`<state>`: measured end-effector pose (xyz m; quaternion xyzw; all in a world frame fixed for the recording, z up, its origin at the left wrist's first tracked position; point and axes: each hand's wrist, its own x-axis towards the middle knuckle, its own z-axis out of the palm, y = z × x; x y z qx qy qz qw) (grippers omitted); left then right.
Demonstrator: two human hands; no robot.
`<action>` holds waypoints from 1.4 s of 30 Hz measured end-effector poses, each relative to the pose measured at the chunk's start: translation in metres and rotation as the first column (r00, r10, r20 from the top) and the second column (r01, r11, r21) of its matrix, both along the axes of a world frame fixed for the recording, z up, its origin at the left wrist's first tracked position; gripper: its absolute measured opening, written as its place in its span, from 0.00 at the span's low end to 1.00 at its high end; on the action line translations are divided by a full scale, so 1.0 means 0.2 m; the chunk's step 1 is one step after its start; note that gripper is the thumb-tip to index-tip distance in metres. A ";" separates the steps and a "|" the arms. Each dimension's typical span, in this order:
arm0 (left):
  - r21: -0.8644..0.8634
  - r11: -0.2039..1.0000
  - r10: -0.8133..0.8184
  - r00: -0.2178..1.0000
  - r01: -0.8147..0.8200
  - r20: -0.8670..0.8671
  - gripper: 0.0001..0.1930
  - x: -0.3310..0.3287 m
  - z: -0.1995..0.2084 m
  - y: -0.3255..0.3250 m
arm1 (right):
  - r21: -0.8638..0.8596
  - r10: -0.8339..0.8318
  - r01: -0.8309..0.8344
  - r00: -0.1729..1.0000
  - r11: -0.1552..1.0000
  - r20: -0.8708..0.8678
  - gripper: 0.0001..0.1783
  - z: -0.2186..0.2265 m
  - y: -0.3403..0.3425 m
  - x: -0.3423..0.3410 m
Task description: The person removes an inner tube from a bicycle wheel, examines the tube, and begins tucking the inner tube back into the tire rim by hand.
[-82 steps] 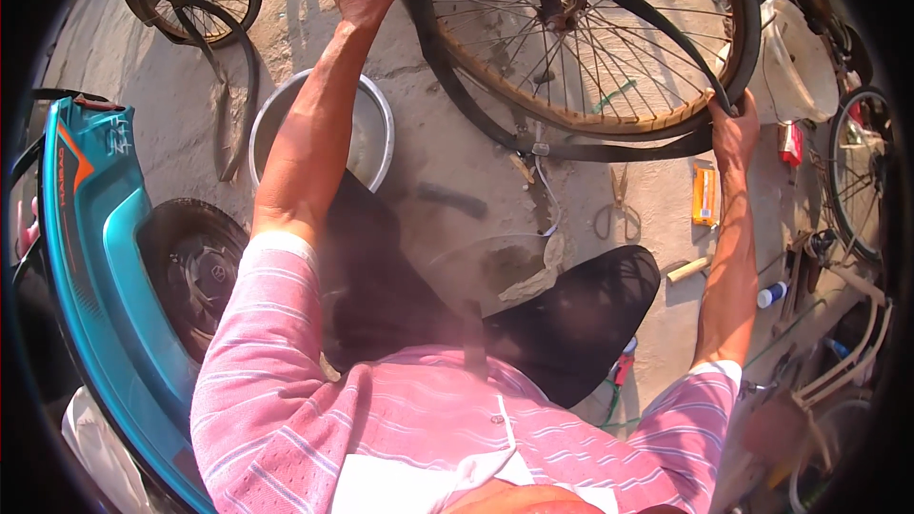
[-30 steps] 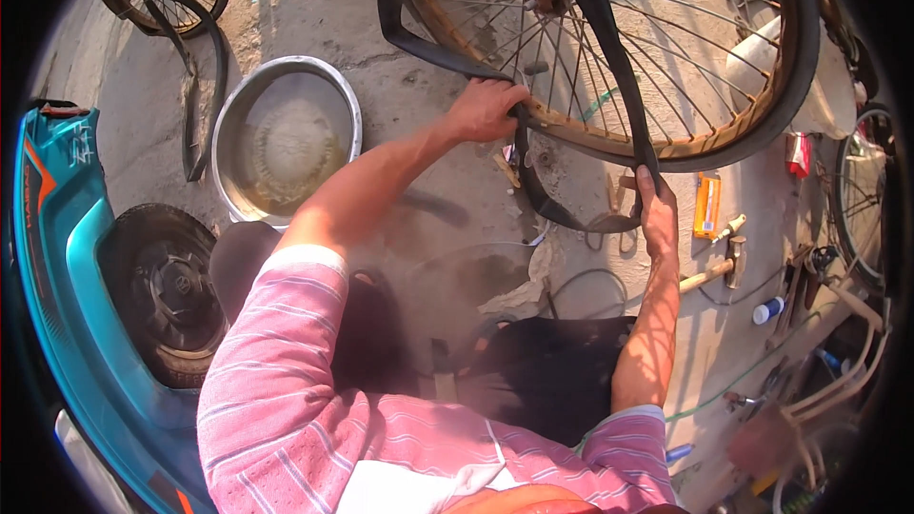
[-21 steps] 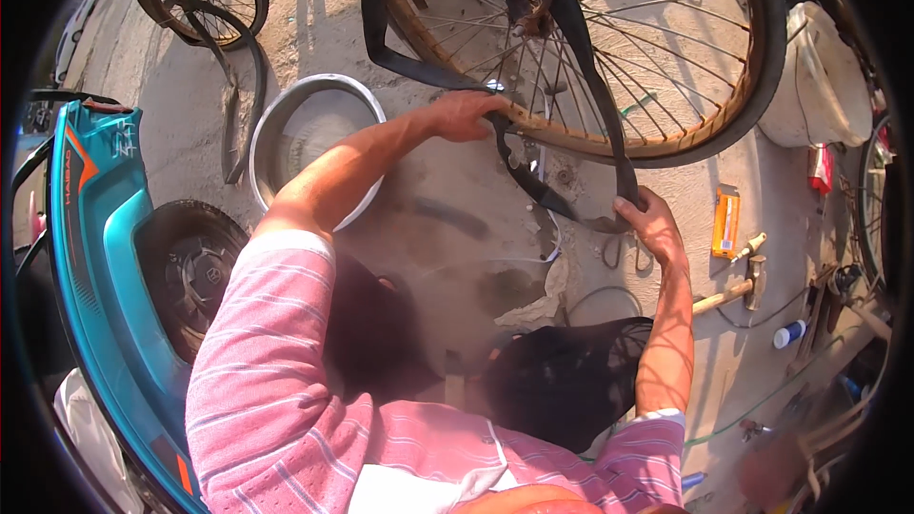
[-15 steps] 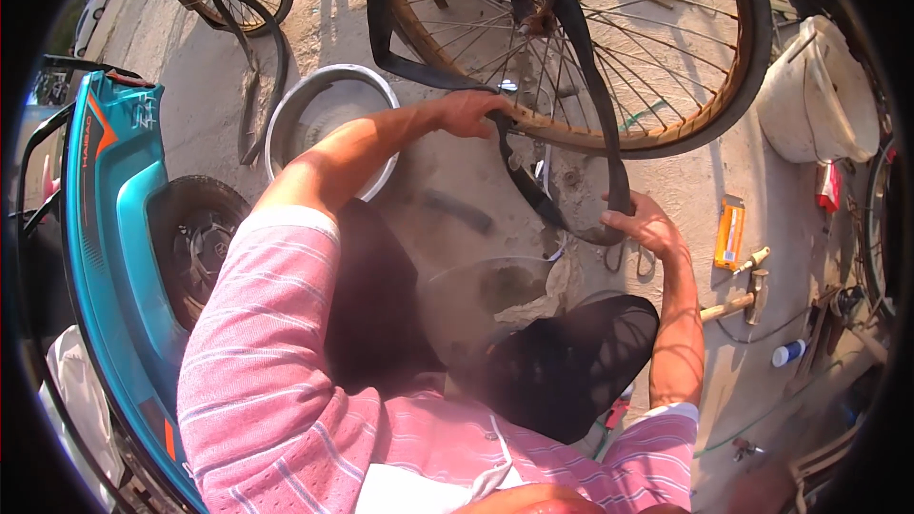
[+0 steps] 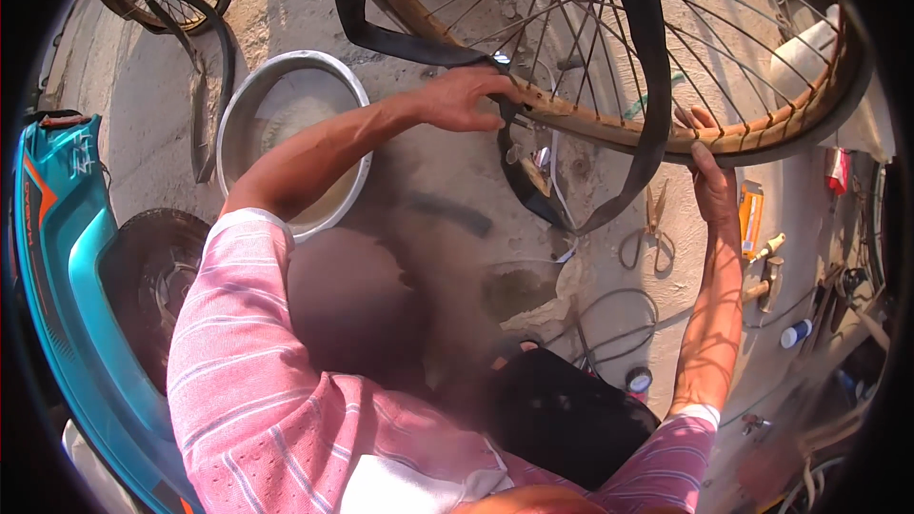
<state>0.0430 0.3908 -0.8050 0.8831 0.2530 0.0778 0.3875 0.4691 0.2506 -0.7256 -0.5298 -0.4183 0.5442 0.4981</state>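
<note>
A spoked bicycle wheel with a rusty rim and dark tyre stands across the top of the head view. A black inner tube hangs off it in a loose loop, its lower bend dangling below the rim. My left hand is closed at the rim's left part, where the tube passes behind the fingers; whether it also pinches the tube is hidden. Farther right, my right hand clasps the rim, thumb on the near side and fingertips showing among the spokes.
At left are a metal basin of cloudy water and a teal vehicle. Scissors and a thin looped cord lie on the ground. An orange box, a hammer and a white pail are at right.
My right hand has let go of the inner tube's lower bend and moved up to grip the rim. The wheel appears lower and nearer as the view shifted; the scissors show fully.
</note>
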 end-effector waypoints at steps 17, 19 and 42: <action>-0.076 0.786 0.611 0.789 -0.614 -0.064 0.19 -0.32 -0.46 -0.30 | 0.003 -0.111 0.123 0.883 0.992 0.456 0.40 0.05 -0.48 -0.55; 0.039 0.826 0.541 0.771 -0.562 -0.336 0.21 -0.38 -0.36 -0.36 | -0.066 -0.072 0.112 0.896 0.991 0.438 0.41 0.10 -0.50 -0.58; -0.941 -0.113 0.992 0.096 0.320 -0.086 0.50 0.78 -0.66 0.13 | -0.524 0.225 -0.243 0.969 0.816 -0.099 0.57 0.28 -0.17 -0.28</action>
